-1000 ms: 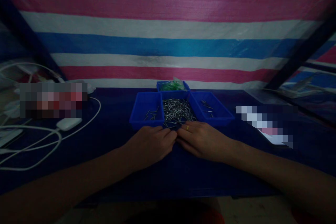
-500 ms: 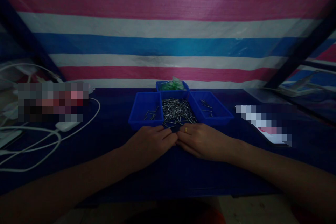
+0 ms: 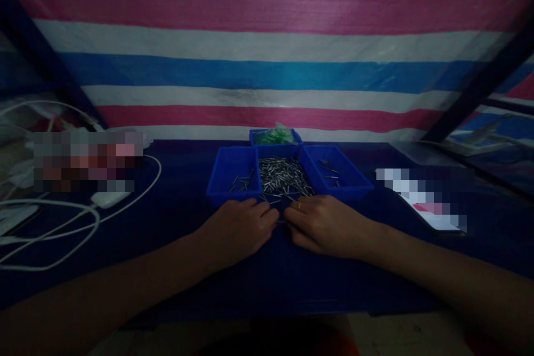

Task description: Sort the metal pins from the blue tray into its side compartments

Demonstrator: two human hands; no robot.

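Observation:
My left hand (image 3: 240,229) and my right hand (image 3: 327,225) face each other low over the table, fingers closed in pinches. A thin metal pin (image 3: 281,222) spans the small gap between the fingertips, an end in each hand. Just beyond lies a loose heap of similar metal pins (image 3: 281,175), some with a thicker section. The heap sits between a left blue bin (image 3: 233,161) and a right blue bin (image 3: 336,164), each with several pins inside. The fingertips are partly hidden by the hands' backs.
Behind the heap stands a third blue bin (image 3: 275,148) with a clear bag of green items (image 3: 275,134). A lit phone (image 3: 434,217) lies at right. White cables (image 3: 94,222) and a white adapter (image 3: 110,197) lie at left. Striped sheeting (image 3: 267,75) hangs behind the table.
My hands, which were touching, have drawn slightly apart, and the thin pin between them now shows. The view has shifted a little.

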